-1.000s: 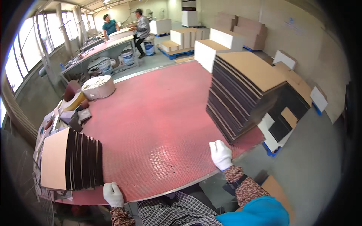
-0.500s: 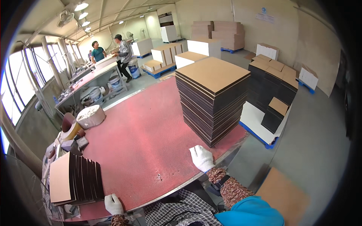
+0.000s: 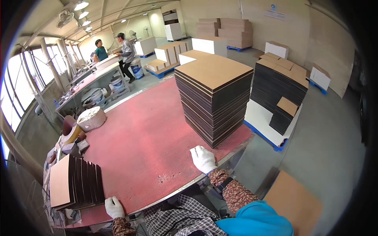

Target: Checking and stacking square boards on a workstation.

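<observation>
Both my hands wear white knit gloves and rest by the front edge of a red, dimpled work table [image 3: 138,149]. My right hand [image 3: 203,159] is curled on the tabletop, just in front of a tall stack of flat boards [image 3: 214,106] with brown faces and black edges. My left hand [image 3: 114,207] is closed at the table's front-left edge, beside a shorter stack of thin boards [image 3: 76,181] with pale faces and dark edges. The curled fingers hide whatever either hand may hold.
A whitish round bundle [image 3: 91,118] and rolls of abrasive-looking material [image 3: 72,133] lie along the table's left side. Right of the table, a blue pallet [image 3: 264,135] carries black-edged boards. A brown board [image 3: 293,202] is low at right. Two people [image 3: 125,55] stand at a far bench.
The whole view has shifted slightly, so things sit a little further left and higher. Both hands keep nearly the same places against the table and the stacks.
</observation>
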Demonstrator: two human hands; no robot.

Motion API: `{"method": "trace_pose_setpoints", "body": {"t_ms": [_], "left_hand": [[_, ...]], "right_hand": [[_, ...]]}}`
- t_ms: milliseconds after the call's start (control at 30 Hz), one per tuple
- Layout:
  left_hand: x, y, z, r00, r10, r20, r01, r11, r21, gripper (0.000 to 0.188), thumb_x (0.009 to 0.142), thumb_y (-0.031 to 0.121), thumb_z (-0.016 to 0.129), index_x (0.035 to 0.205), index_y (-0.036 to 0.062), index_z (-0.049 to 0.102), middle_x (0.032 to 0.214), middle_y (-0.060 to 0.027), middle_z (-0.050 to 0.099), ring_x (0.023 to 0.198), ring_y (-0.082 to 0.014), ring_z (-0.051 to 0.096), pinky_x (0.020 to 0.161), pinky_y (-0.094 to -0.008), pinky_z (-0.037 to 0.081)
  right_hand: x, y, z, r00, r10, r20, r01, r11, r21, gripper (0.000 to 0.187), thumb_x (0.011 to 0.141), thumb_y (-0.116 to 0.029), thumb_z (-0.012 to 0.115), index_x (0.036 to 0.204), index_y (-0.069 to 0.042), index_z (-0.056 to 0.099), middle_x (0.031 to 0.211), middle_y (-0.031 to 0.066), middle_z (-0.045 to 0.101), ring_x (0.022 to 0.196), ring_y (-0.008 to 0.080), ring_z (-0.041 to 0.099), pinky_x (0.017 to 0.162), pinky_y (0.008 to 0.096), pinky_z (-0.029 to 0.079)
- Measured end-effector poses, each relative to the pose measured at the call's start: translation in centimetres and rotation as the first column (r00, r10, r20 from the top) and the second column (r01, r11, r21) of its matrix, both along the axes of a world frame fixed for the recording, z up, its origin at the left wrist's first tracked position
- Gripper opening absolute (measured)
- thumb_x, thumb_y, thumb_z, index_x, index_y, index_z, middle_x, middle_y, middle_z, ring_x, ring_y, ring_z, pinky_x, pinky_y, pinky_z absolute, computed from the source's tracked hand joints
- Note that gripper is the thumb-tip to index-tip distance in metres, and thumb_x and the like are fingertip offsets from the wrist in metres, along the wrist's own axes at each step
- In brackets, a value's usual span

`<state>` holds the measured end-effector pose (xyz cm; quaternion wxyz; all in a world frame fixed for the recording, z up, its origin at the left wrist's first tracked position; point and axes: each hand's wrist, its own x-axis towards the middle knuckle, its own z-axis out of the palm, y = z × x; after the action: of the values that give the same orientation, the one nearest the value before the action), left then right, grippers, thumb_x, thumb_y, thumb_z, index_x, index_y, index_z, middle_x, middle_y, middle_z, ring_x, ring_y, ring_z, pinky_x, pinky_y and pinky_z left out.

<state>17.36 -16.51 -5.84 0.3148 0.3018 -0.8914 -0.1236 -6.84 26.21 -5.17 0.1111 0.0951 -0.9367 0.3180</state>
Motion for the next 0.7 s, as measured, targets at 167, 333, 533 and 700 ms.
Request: {"method": "trace_pose_setpoints", "body": {"t_ms": [167, 333, 533, 700], "left_hand": [[-0.3, 1.0, 0.3, 0.996, -0.036, -0.081, 0.039, 0.999, 0.033, 0.02, 0.095, 0.015, 0.064, 0.085, -0.0023, 0.063, 0.085, -0.0168, 0.059, 0.08, -0.0348, 0.059, 0.075, -0.0416, 0.048], [-1.2, 1.2, 0.5, 0.999, -0.039, -0.019, 0.04, 0.996, 0.073, 0.02, 0.096, 0.016, 0.063, 0.088, -0.0025, 0.064, 0.087, -0.0167, 0.061, 0.082, -0.0351, 0.061, 0.076, -0.0425, 0.049], [0.0, 1.0, 2.3, 0.997, -0.067, -0.047, 0.069, 0.996, 0.051, 0.016, 0.093, 0.014, 0.063, 0.085, 0.0005, 0.064, 0.089, -0.0174, 0.063, 0.086, -0.0379, 0.061, 0.079, -0.0451, 0.051], [-1.3, 3.4, 3.8, 1.0, 0.015, -0.017, -0.013, 0.993, 0.121, 0.024, 0.089, 0.031, 0.072, 0.084, 0.0066, 0.072, 0.085, -0.015, 0.067, 0.083, -0.036, 0.065, 0.076, -0.0437, 0.053]], "right_hand": [[-0.7, 1.0, -2.6, 0.995, 0.025, -0.095, -0.019, 0.998, 0.061, 0.041, 0.107, -0.042, 0.041, 0.106, -0.007, 0.063, 0.103, 0.0153, 0.069, 0.093, 0.0369, 0.069, 0.08, 0.0493, 0.057], [-0.7, 1.7, -2.5, 0.968, 0.059, -0.242, -0.01, 0.979, 0.202, 0.018, 0.097, -0.022, 0.055, 0.109, -0.01, 0.063, 0.095, 0.0074, 0.06, 0.087, 0.0272, 0.065, 0.069, 0.0414, 0.057], [-1.1, -0.1, -2.3, 0.95, 0.1, -0.296, -0.004, 0.951, 0.309, 0.019, 0.102, -0.026, 0.051, 0.096, -0.013, 0.063, 0.086, 0.0103, 0.063, 0.076, 0.0314, 0.065, 0.064, 0.0448, 0.056], [-0.5, 1.9, -1.2, 0.862, 0.203, -0.465, 0.01, 0.909, 0.416, 0.009, 0.099, -0.013, 0.056, 0.097, -0.009, 0.064, 0.09, 0.0125, 0.061, 0.082, 0.0319, 0.063, 0.072, 0.043, 0.054]]}}
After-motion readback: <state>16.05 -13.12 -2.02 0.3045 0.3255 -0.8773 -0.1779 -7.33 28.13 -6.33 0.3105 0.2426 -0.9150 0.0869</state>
